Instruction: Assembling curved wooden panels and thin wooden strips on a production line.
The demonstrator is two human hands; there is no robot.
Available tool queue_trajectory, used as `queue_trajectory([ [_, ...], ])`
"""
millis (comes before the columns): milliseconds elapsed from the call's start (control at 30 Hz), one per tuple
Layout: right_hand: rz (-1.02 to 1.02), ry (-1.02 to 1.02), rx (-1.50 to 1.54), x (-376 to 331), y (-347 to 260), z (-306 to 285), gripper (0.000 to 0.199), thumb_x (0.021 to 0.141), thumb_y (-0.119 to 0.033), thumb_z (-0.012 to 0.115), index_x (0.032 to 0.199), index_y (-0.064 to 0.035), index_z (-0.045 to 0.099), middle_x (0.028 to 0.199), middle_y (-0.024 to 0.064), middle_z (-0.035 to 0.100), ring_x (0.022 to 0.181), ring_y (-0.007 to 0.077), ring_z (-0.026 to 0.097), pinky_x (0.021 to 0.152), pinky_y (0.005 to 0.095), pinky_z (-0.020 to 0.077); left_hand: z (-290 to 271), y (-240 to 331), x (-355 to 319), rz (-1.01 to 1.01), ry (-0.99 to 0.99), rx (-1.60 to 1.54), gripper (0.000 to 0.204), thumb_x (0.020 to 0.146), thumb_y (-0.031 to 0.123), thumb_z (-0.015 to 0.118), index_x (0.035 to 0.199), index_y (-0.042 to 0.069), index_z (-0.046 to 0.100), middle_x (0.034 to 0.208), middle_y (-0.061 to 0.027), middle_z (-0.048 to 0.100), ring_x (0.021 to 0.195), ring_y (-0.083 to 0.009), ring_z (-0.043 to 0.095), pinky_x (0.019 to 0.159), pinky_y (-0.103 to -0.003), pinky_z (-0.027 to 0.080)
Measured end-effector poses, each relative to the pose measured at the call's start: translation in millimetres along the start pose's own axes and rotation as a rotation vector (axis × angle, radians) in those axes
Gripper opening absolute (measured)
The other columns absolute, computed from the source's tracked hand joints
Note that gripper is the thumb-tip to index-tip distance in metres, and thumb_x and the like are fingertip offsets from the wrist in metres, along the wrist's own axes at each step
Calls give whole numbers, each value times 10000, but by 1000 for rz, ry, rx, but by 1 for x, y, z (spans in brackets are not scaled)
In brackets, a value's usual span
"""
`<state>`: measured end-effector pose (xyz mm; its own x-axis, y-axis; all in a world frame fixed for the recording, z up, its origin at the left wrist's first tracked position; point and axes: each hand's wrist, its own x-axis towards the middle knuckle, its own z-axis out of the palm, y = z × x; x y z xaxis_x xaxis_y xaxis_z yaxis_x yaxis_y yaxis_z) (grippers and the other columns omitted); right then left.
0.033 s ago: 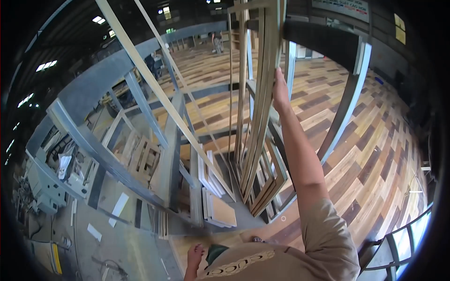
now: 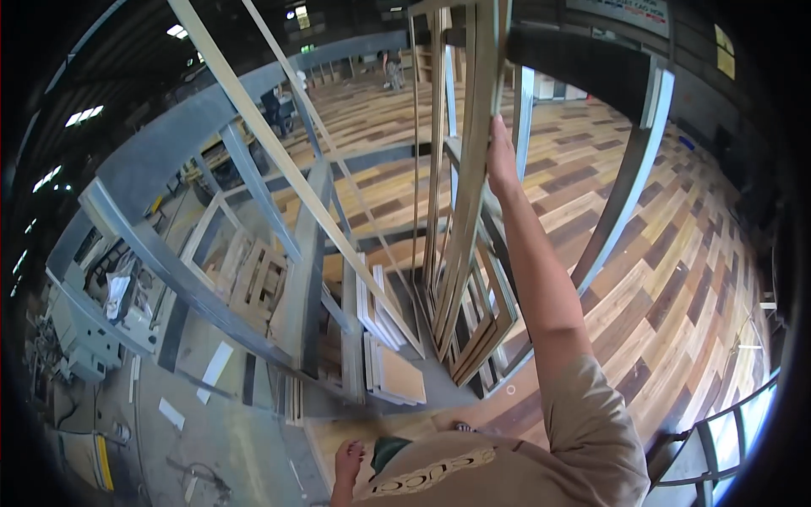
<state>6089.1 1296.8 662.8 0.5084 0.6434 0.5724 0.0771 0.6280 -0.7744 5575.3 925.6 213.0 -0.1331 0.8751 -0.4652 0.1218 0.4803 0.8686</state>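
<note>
My right hand (image 2: pixel 502 160) is raised at the end of an outstretched arm, laid along the edge of a tall wooden frame (image 2: pixel 480 177). Its palm is against the wood; part of the fingers is hidden behind the edge. The frame stands upright, slightly tilted, among several slim wooden frames in a grey metal rack (image 2: pixel 312 253). Low beside it are shorter wooden frames (image 2: pixel 486 342). Down by my body, my left hand (image 2: pixel 349 460) hangs with loosely curled fingers and nothing visible in it, close to a dark green cloth (image 2: pixel 389 449).
Two long pale wooden strips (image 2: pixel 253 118) lean across the rack on the left. Short boards (image 2: pixel 393 376) are stacked at its foot. Grey machinery (image 2: pixel 93 338) stands at the far left. Patterned plank flooring (image 2: pixel 659 253) spreads to the right, with a metal frame (image 2: pixel 718 448) at the lower right.
My right hand and the upper part of the tall wooden frame have shifted slightly left. My left hand has barely moved.
</note>
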Motion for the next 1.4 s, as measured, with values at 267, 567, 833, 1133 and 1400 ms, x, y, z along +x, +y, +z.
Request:
queue_trajectory([
  [267,-139,-171,-158,2,11,30,584,1089,-394,434,1445,68,462,1339,298,562,1285,390,515,1124,433,361,26,-22,-18,56,123,-118,302,969,246,642,1189,39,663,927,-50,701,818,-154,673,698,-303,542],
  [567,-250,-75,-214,-24,8,70,704,1043,-421,540,1510,70,347,1464,306,434,1402,400,402,1186,423,293,108,15,-7,-8,-87,-74,468,993,420,647,1364,138,593,1199,-95,660,1026,-278,653,858,-484,568],
  [833,-220,-196,-43,-24,28,78,676,1030,-316,587,1519,38,283,1470,274,430,1386,347,436,1162,413,338,121,7,60,367,-217,349,441,1026,361,613,1380,102,566,1139,-103,661,986,-238,661,837,-404,560],
  [1133,-222,-124,-82,-20,34,75,593,1032,-366,544,1468,9,400,1405,287,523,1336,408,498,1127,436,376,146,86,21,294,-102,54,272,1007,264,624,1177,53,654,886,-72,676,783,-200,649,707,-346,532],
  [1400,-71,-191,-36,-10,19,54,320,1028,-348,586,1153,-54,609,857,0,519,809,121,495,744,294,430,108,43,16,145,-70,88,358,988,287,651,1242,34,640,1094,-126,717,1008,-200,668,892,-352,528],
])
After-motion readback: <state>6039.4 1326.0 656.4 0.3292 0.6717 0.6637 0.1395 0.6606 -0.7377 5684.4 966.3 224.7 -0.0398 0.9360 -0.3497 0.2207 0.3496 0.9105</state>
